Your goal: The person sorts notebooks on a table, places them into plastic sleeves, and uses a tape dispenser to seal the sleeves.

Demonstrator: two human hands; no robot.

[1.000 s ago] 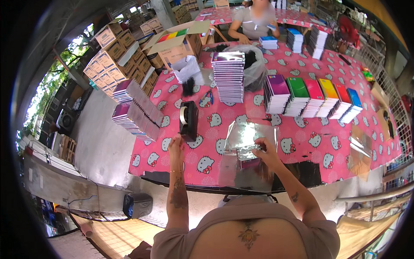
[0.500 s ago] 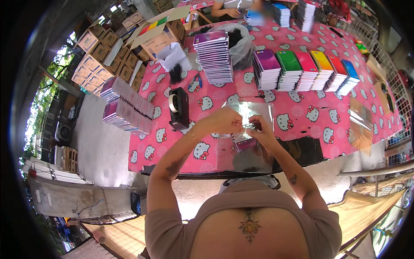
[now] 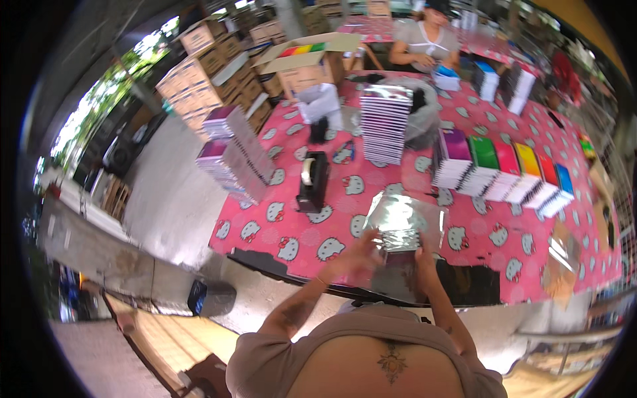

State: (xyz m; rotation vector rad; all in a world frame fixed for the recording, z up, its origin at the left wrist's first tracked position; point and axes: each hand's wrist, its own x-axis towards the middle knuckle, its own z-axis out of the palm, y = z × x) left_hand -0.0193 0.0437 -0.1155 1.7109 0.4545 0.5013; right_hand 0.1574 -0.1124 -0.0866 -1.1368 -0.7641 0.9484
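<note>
One purple notebook point(image 3: 400, 261) is lying on the pink desk point(image 3: 265, 232) between the left hand point(image 3: 361, 255) and the right hand point(image 3: 423, 259), with clear film point(image 3: 415, 211) gleaming over its far part; from where I am standing, the two hands are resting apart from each other, one on either side; the right hand is bending its fingers by the notebook's right edge, though I cannot tell whether they are gripping it; the left hand is showing as a blur by the left edge, and I cannot tell whether it is pinching anything.

I am judging the step in hand to be the fitting of the film around the notebook; the film is spreading loose beyond the hands, so the fitting is looking unfinished; the next move, to my eye, is calling for one hand to steady the notebook and the other to draw the film snug without creasing it.

Beyond the left hand, a black tape dispenser point(image 3: 312, 186) is standing near; straight beyond both hands, a tall notebook stack point(image 3: 386, 126) is rising; beyond the right hand and off to its right, a row of coloured notebook stacks point(image 3: 497, 166) is running.
</note>
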